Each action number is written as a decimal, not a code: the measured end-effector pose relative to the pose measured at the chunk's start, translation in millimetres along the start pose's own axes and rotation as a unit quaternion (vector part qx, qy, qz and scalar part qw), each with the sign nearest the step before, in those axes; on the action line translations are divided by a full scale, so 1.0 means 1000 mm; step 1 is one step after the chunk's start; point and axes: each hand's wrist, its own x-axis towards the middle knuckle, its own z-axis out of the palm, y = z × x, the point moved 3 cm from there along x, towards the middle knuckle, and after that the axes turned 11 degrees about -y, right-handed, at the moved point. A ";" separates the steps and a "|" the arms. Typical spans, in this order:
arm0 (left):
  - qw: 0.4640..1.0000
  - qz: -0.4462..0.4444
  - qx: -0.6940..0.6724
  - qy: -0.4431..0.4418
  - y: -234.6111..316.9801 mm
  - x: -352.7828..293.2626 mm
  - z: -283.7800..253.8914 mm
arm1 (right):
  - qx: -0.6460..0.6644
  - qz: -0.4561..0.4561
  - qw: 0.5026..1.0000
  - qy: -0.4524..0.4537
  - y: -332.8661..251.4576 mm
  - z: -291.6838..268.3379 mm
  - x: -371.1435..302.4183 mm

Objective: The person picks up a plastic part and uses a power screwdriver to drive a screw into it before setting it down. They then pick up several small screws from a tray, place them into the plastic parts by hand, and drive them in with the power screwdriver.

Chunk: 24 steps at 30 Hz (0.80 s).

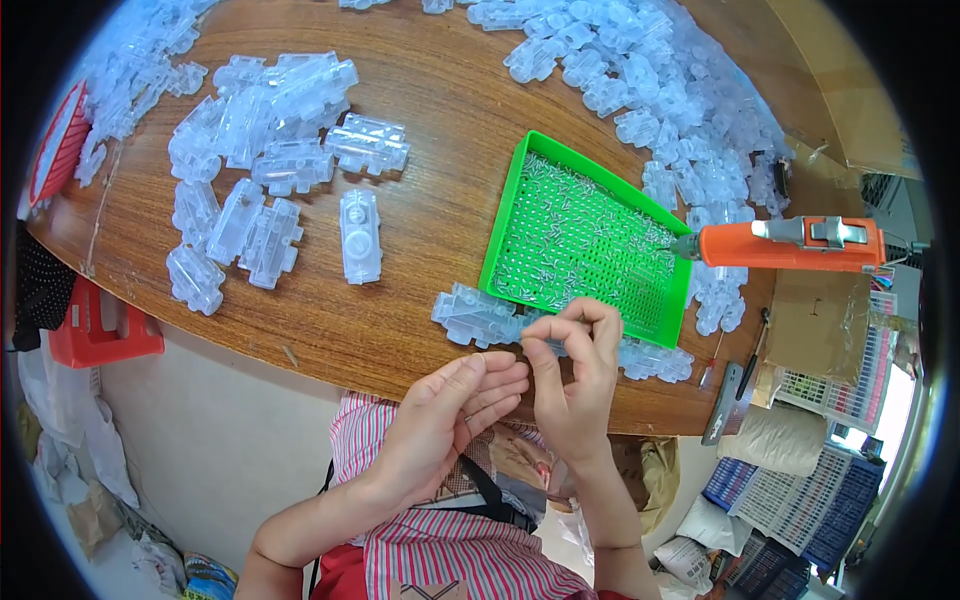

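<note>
Left hand (446, 408) loosely cupped, right hand (577, 380) just beside in a pinch.

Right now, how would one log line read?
left hand: cupped open; right hand: pinched, contents unclear; green tray: small metal pieces; orange power driver: at tray's right side

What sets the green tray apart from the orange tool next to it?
The green tray is wide, shallow and open-topped; the orange tool is long and narrow. The tray has a dotted-looking, perforated floor strewn with small silvery pieces, while the tool has a metal clip and metal nose. Both sit right of the picture's middle, the tool's nose overlapping the tray's edge in this view.
</note>
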 end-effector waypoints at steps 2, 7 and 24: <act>1.000 0.002 -0.009 0.010 0.002 -0.001 -0.003 | 0.006 0.003 1.000 -0.008 0.002 0.004 0.001; 0.999 0.004 -0.037 -0.001 0.003 0.001 -0.004 | -0.036 0.000 0.999 -0.009 0.001 0.008 0.002; 0.999 0.007 -0.045 -0.008 0.001 0.001 -0.004 | -0.112 -0.015 0.994 -0.005 -0.005 0.007 0.002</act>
